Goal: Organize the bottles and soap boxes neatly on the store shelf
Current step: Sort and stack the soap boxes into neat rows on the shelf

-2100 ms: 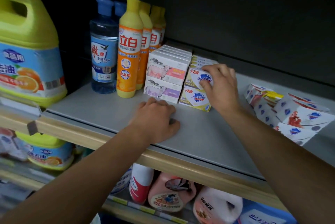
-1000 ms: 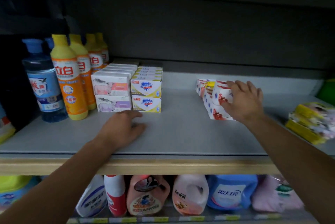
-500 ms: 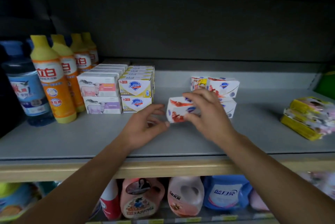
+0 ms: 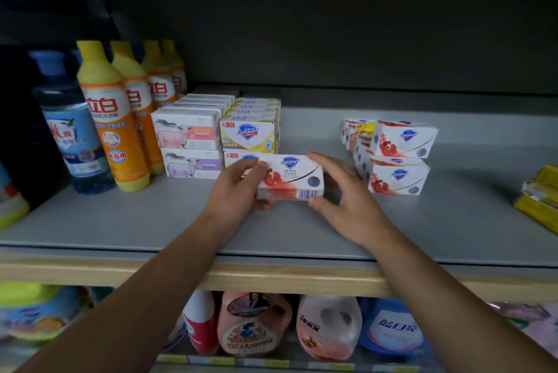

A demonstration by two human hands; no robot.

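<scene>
A white and red soap box [image 4: 290, 178] is held upright in front of the yellow soap box stack [image 4: 249, 134]. My left hand [image 4: 235, 191] grips its left end and my right hand [image 4: 341, 194] holds its right end. Left of the yellow stack stands a stack of white sheep-print soap boxes [image 4: 188, 143]. Orange bottles with yellow caps [image 4: 111, 119] stand in a row at the left, beside a blue bottle [image 4: 71, 131]. More red and white soap boxes [image 4: 395, 158] are piled loosely to the right.
The grey shelf [image 4: 151, 221] has a wooden front edge [image 4: 271, 279]. Yellow packets [image 4: 540, 200] lie at the far right. Detergent jugs [image 4: 329, 327] fill the shelf below. A dark back wall closes the shelf behind.
My right hand took one red and white box from the right pile and carried it left. My left hand came up and took its other end.
</scene>
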